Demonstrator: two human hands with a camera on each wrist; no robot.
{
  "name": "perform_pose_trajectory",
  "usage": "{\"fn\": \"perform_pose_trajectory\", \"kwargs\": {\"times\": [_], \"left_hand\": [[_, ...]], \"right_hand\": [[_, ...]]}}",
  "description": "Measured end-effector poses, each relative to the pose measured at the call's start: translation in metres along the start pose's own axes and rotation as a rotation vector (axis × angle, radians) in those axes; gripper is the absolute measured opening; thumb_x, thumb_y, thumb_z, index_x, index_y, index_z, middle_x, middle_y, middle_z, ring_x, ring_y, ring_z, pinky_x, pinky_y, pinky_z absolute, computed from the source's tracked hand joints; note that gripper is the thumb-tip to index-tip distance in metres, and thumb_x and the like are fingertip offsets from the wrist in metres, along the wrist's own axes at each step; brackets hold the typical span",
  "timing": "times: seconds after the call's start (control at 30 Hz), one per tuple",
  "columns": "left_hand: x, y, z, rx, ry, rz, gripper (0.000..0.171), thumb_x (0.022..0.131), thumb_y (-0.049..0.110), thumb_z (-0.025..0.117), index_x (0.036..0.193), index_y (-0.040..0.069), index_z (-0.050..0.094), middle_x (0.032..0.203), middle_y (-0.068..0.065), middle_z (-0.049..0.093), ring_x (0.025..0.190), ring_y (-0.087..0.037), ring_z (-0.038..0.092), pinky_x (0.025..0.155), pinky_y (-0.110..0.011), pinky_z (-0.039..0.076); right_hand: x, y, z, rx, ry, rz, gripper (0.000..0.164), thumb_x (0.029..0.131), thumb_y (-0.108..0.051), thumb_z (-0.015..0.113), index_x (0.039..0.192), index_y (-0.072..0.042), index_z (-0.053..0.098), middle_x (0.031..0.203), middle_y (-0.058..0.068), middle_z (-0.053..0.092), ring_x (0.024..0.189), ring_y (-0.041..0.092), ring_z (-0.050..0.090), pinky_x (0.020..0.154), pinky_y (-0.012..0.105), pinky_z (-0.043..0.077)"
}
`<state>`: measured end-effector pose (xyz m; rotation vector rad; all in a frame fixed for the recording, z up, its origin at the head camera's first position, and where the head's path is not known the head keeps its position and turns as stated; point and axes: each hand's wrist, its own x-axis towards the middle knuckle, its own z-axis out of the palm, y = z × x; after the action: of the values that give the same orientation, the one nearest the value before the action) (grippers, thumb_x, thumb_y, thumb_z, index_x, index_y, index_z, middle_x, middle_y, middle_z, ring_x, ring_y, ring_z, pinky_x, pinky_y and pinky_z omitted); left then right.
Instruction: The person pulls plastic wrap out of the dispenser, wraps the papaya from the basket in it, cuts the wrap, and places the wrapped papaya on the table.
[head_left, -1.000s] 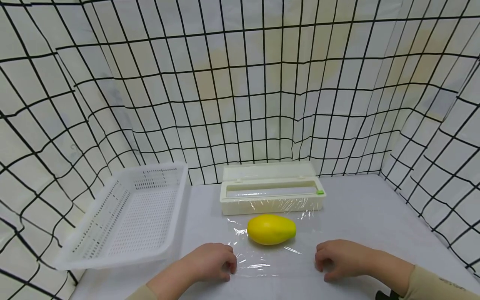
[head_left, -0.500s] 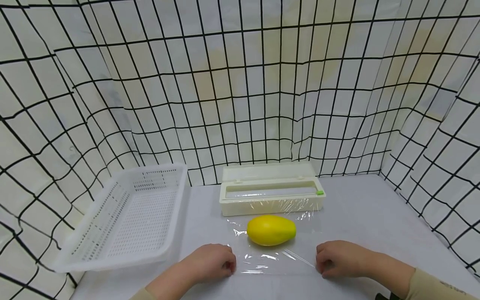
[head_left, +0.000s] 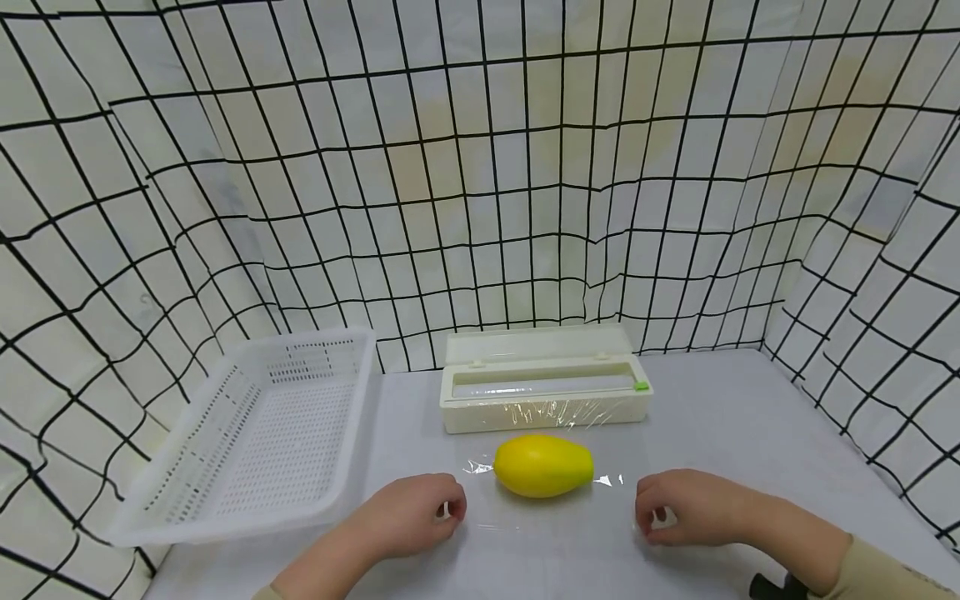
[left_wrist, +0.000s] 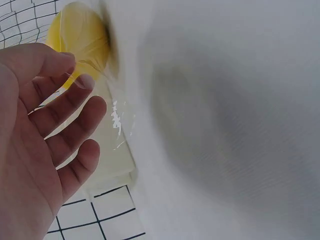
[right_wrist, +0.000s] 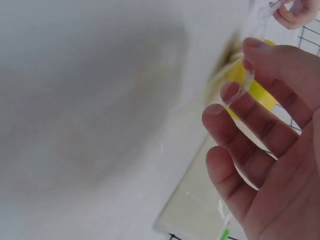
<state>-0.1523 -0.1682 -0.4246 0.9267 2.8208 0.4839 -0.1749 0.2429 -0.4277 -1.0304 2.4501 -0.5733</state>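
Observation:
A smooth yellow fruit with a greenish tip, papaya-like (head_left: 543, 465), lies on a sheet of clear plastic wrap (head_left: 517, 527). The sheet runs from the cream wrap box (head_left: 547, 414) behind the fruit. My left hand (head_left: 416, 517) pinches the near left part of the sheet between thumb and index finger, its other fingers loosely bent in the left wrist view. At the near right, my right hand (head_left: 697, 508) pinches the film the same way. In the right wrist view crumpled film (right_wrist: 246, 86) shows at the fingertips. The sheet's exact edges are hard to see.
A white perforated basket (head_left: 358, 442) stands at the left on the white-covered table (head_left: 750, 417). The box lid (head_left: 540, 340) is raised, with a roll inside and a green slider (head_left: 641, 386) at its right. Black wire grid (head_left: 525, 208) surrounds the back and sides.
Both hands have closed thumb and finger on the wrap's near corners and lifted slightly off the table. The near edge rises with them, and the glare on the film has shifted.

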Motion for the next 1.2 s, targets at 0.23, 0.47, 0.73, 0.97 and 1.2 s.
{"fn": "perform_pose_trajectory", "kwargs": {"times": [0.23,0.47,0.73,0.97,1.2], "left_hand": [[0.008,-0.005,-0.008,-0.024,0.074,-0.016,0.016,0.088,0.017,0.065,0.084,0.031,0.058,0.083,0.023,0.052,0.08,-0.005,0.054,0.072,-0.026,0.047],[0.021,-0.01,-0.011,-0.062,0.109,-0.064,0.013,0.091,0.018,0.064,0.086,0.029,0.059,0.084,0.021,0.053,0.084,-0.011,0.057,0.074,-0.028,0.048],[0.039,-0.015,-0.009,-0.11,0.1,-0.116,0.012,0.092,0.018,0.065,0.085,0.026,0.058,0.085,0.015,0.054,0.084,-0.015,0.057,0.07,-0.03,0.047],[0.049,-0.018,-0.006,-0.131,0.094,-0.148,0.012,0.092,0.017,0.065,0.085,0.025,0.059,0.086,0.013,0.055,0.083,-0.012,0.054,0.073,-0.032,0.047],[0.055,-0.02,-0.003,-0.143,0.078,-0.154,0.009,0.093,0.019,0.066,0.087,0.025,0.062,0.085,0.014,0.057,0.081,-0.009,0.053,0.072,-0.031,0.047]], "right_hand": [[-0.001,-0.002,-0.023,0.029,0.059,-0.011,0.004,0.09,-0.029,0.073,0.09,-0.029,0.069,0.09,-0.022,0.058,0.082,0.003,0.055,0.072,0.027,0.05],[0.003,0.01,-0.04,0.064,0.12,-0.032,0.004,0.093,-0.029,0.07,0.092,-0.028,0.066,0.089,-0.019,0.06,0.082,0.004,0.056,0.069,0.026,0.049],[0.015,0.03,-0.043,0.121,0.202,0.027,0.006,0.094,-0.026,0.07,0.093,-0.023,0.065,0.088,-0.012,0.061,0.082,0.01,0.056,0.068,0.026,0.05],[0.027,0.043,-0.042,0.157,0.227,0.091,0.006,0.094,-0.024,0.068,0.096,-0.019,0.065,0.088,-0.008,0.061,0.085,0.014,0.055,0.071,0.027,0.049],[0.032,0.05,-0.039,0.189,0.229,0.134,0.005,0.095,-0.022,0.067,0.095,-0.018,0.064,0.087,-0.006,0.061,0.085,0.018,0.055,0.072,0.028,0.049]]}}
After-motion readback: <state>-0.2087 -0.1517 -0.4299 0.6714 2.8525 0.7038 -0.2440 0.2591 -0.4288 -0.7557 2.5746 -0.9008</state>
